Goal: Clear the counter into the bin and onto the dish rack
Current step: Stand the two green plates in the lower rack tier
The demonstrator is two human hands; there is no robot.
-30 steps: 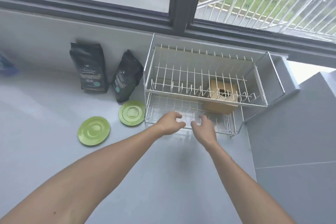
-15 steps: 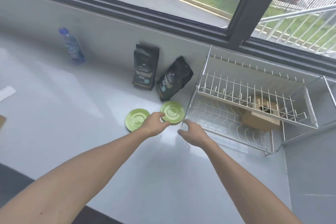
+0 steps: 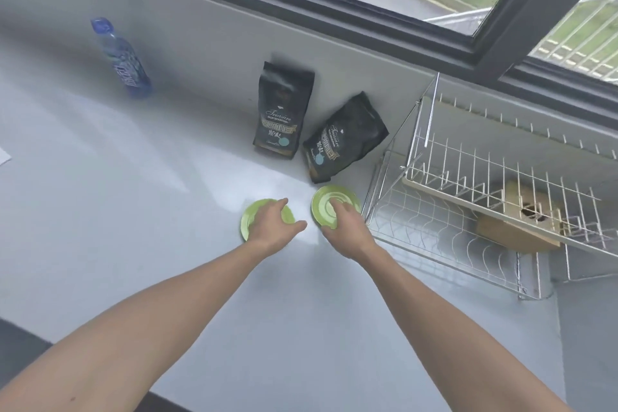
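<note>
Saucers: two green ones lie on the counter point(image 3: 100, 211) beside the rack point(image 3: 468, 211). The left hand point(image 3: 272, 222) lies spread over the left saucer point(image 3: 249, 222), the right hand point(image 3: 346, 222) over the right saucer point(image 3: 322, 206); whether either grips cannot be told. Two coffee bags point(image 3: 284, 110) and one bottle point(image 3: 122, 58) stand behind.

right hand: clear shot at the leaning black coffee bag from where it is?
Probably yes. The right hand rests on the round green saucer beside the wire dish rack, and the leaning black coffee bag stands just behind that saucer with nothing between. The hand would have to leave the saucer first.
</note>
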